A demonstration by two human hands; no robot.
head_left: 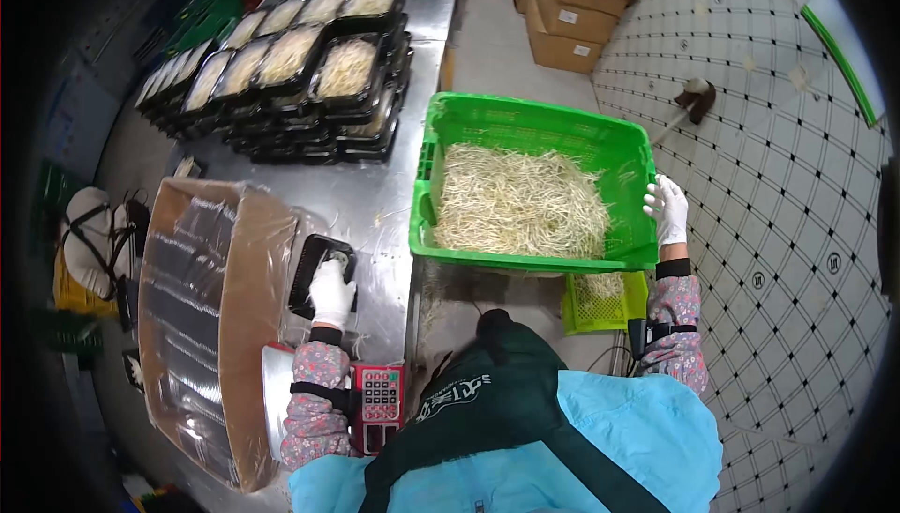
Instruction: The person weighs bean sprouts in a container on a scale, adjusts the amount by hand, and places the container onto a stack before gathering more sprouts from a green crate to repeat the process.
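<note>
My left hand (332, 294), in a white glove, is at a black plastic tray (306, 274) on the metal table. Its fingers are bent over the tray's right side, and the hand covers part of the inside. Something pale shows by the fingertips, too small to make out. My right hand (667, 210), also gloved, is beside the right rim of a green crate (534, 263), fingers apart and nothing visible in them. Inside the crate lies a large heap of bean sprouts (520, 202).
Stacked sprout-filled trays (349, 69) stand at the table's far end. A cardboard box (251, 326) of black trays is left of my left hand. A red scale (381, 395) sits close to me. Below the crate is a yellow-green basket (581, 312); cartons (567, 30) stand behind.
</note>
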